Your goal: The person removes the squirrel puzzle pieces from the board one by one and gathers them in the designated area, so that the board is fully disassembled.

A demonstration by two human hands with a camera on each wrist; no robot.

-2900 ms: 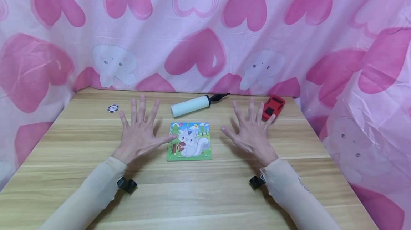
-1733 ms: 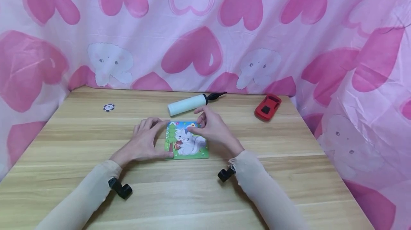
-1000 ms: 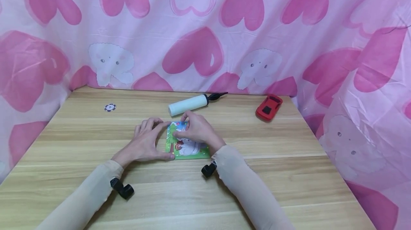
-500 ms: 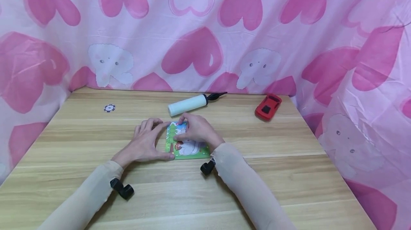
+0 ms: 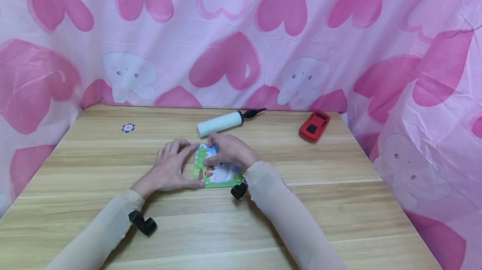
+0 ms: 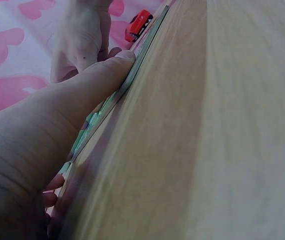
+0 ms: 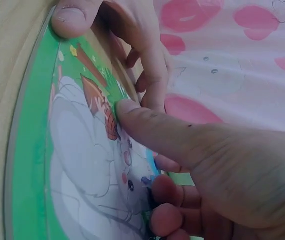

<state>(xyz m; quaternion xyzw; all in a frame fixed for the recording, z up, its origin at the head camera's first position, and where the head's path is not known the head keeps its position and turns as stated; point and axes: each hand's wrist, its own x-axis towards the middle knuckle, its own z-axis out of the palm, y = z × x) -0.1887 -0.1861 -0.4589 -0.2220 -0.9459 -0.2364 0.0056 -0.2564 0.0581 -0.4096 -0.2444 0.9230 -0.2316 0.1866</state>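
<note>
A square jigsaw puzzle (image 5: 221, 180) with a white squirrel picture lies on the wooden table. My left hand (image 5: 167, 168) holds its left side, the index fingertip at the far corner and the thumb (image 7: 71, 21) on the near corner. Over the upper part of the picture, my right hand (image 5: 234, 151) grips with thumb and curled fingers. That thumb (image 7: 157, 125) rests on the face near the squirrel's acorn, and the curled fingertips (image 7: 165, 219) meet the board farther up. The right hand hides the puzzle's upper right part in the head view.
Behind the puzzle lies a pale blue hand pump (image 5: 220, 124) with a black nozzle. A red toy car (image 5: 314, 126) stands at the back right, a poker chip (image 5: 128, 127) at the back left. A pink heart-patterned curtain (image 5: 226, 60) closes off the table's far edge and sides.
Both spread hands came in to the puzzle. The left took its left side; the right moved left across the picture. Lately only the right wrist has shifted, slightly up and left.
</note>
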